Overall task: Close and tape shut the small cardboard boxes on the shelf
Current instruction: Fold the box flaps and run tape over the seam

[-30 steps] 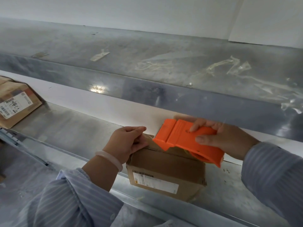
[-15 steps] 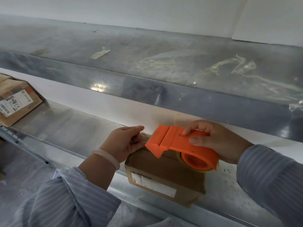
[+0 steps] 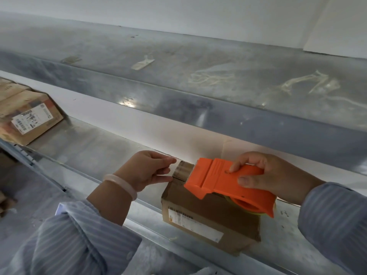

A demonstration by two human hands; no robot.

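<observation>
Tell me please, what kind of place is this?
Probably a warehouse or stockroom packing spot: long metal shelves, cardboard boxes with barcode labels, and an orange tape dispenser in the right hand, the left hand pinching its tape.

orange tape dispenser (image 3: pixel 224 181), brown cardboard box (image 3: pixel 200 199), blue striped sleeve (image 3: pixel 79 245), pale bracelet (image 3: pixel 121 183)

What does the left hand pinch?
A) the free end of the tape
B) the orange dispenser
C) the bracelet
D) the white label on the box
A: the left hand pinches the tape end coming from the orange dispenser, which the right hand grips above the box.
</observation>
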